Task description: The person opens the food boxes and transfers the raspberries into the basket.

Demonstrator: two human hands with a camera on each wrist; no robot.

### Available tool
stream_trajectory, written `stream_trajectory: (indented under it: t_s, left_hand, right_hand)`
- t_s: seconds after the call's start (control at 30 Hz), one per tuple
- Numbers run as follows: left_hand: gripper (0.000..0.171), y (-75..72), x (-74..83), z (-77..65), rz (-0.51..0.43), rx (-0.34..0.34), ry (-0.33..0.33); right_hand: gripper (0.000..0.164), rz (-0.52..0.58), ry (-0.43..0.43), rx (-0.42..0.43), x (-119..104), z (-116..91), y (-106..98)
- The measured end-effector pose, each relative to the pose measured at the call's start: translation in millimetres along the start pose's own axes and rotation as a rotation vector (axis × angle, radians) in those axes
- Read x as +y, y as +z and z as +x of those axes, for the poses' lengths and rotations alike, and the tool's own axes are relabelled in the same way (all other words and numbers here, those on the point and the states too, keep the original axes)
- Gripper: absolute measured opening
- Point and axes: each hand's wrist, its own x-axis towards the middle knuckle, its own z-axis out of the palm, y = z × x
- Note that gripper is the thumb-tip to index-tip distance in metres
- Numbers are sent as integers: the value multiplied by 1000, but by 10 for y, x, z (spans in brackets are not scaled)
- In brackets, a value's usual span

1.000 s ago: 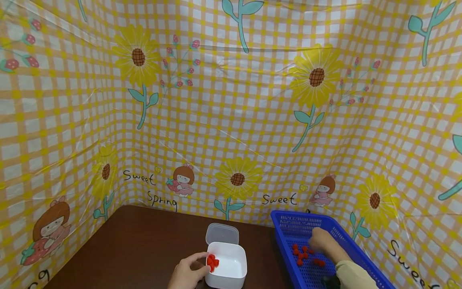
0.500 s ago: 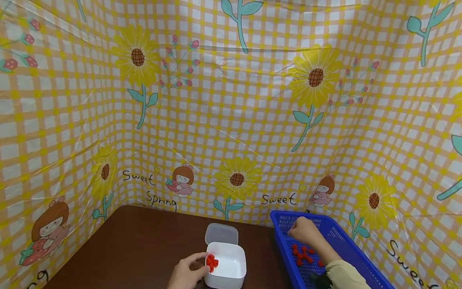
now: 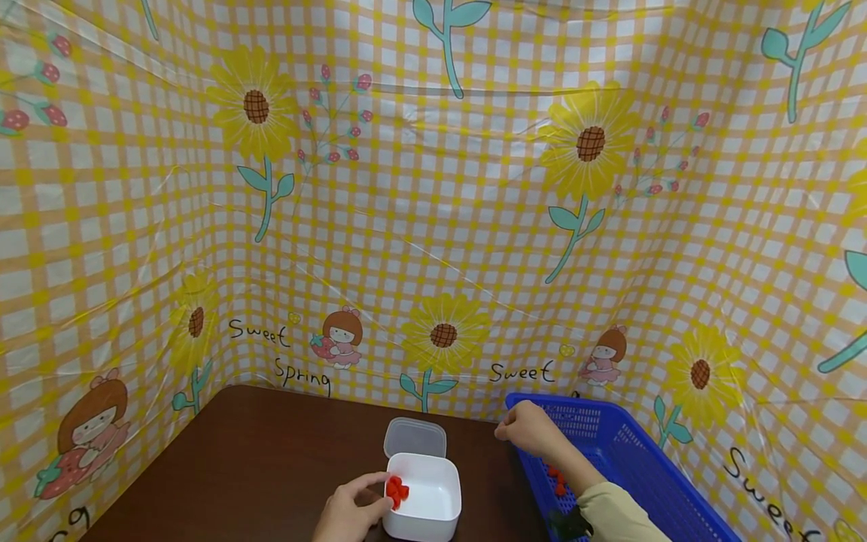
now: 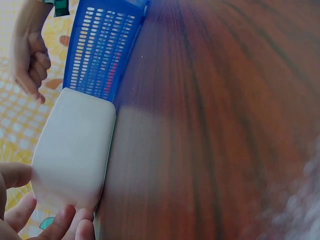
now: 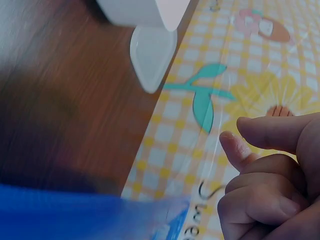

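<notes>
A white square box [image 3: 421,525] stands on the dark table, with several small red pieces [image 3: 396,492] at its left inside edge. My left hand [image 3: 348,509] holds the box at its left side, and in the left wrist view its fingers [image 4: 60,222] and thumb reach round the box end. Over the left rim of the blue basket [image 3: 677,482] is my right hand [image 3: 531,430]. In the right wrist view its fingers [image 5: 260,190] are curled, thumb and fingertip close together. No object shows between those tips; the inside of the curled fingers is hidden.
A translucent lid [image 3: 415,438] lies behind the box on the brown table [image 3: 284,452]. More red pieces [image 3: 559,488] lie in the basket, partly hidden by the right forearm. A yellow checked cloth [image 3: 433,248] walls in the back and sides.
My right hand has moved left, from over the middle of the basket to its left rim. The left hand and the box stay in place.
</notes>
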Motion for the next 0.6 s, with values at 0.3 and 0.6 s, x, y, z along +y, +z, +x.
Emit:
stream_trajectory:
  t_s: [0.3, 0.6]
  left_hand:
    - [41, -3, 6, 1, -3, 3, 0]
    - [40, -4, 1, 0, 5, 12, 5]
  right_hand:
    - [13, 49, -63, -40, -201, 26, 238]
    - [18, 76, -76, -125, -340, 85, 460]
